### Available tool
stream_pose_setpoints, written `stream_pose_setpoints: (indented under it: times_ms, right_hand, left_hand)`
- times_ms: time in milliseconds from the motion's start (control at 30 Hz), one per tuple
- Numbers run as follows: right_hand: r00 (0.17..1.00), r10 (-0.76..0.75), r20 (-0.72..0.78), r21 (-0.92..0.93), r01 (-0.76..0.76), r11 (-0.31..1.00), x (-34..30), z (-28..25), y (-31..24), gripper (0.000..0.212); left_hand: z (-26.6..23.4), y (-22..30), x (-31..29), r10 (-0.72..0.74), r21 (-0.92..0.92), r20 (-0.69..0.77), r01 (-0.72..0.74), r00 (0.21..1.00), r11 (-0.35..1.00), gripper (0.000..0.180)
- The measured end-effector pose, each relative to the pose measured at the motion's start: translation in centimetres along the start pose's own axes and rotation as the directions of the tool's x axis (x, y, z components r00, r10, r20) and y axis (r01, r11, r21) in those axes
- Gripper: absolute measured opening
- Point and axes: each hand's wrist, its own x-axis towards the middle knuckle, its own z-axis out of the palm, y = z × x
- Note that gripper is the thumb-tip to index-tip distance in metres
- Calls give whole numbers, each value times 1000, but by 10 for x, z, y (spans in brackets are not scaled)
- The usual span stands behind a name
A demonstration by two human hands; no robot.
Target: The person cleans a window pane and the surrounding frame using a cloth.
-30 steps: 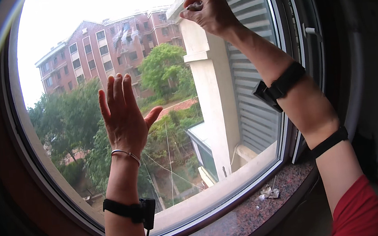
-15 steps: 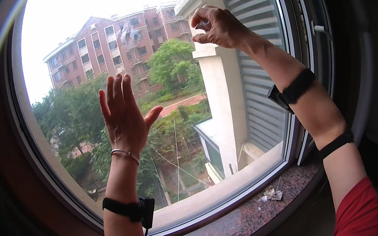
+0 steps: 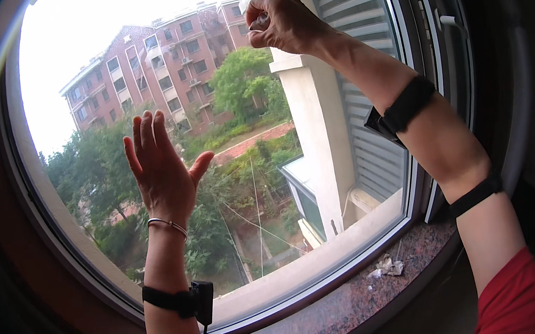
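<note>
My left hand point(image 3: 163, 169) is raised against the window pane point(image 3: 244, 189), fingers stretched upward and thumb spread to the side. Nothing is in it; whether the palm touches the glass I cannot tell. A thin bracelet point(image 3: 167, 225) circles that wrist. Higher up, my right hand point(image 3: 291, 24) is curled closed near the top of the pane, in front of the pale pillar outside. A small part of something greyish seems to show between its fingers, too little to name.
Crumpled paper scraps point(image 3: 388, 266) lie on the speckled stone sill point(image 3: 336, 307). At the right a window sash with a white handle point(image 3: 451, 23) stands beside the frame. Outside are trees, a brick building point(image 3: 171, 72) and a louvred panel point(image 3: 357, 31). Black straps with small devices ring both forearms.
My right hand has moved left and slightly up, its fingers more closed. The left hand sits slightly further left in view, still spread. A whitish smear on the pane has faded.
</note>
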Motion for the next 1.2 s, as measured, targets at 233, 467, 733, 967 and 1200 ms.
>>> stream_pose_setpoints:
  times_ms: [233, 467, 733, 967, 1200]
  right_hand:
    - [986, -161, -52, 10, 162, 987, -5, 9, 12, 26]
    - [1000, -15, -2, 74, 15, 997, -4, 4, 7, 27]
    - [994, -105, 23, -47, 106, 993, -6, 5, 6, 36]
    - [986, -164, 36, -89, 167, 982, -1, 6, 7, 40]
    - [943, -317, 96, -93, 326, 941, -7, 6, 12, 35]
  left_hand:
    - [1, 0, 1, 1, 21, -15, -1, 1000, 1000, 94]
    - [2, 0, 0, 3, 19, -29, -2, 1000, 1000, 93]
    - [2, 0, -3, 2, 18, -27, -1, 1000, 1000, 93]
    - [1, 1, -2, -6, 20, -25, 6, 1000, 1000, 92]
    - [3, 0, -3, -11, 16, -14, 11, 1000, 1000, 92]
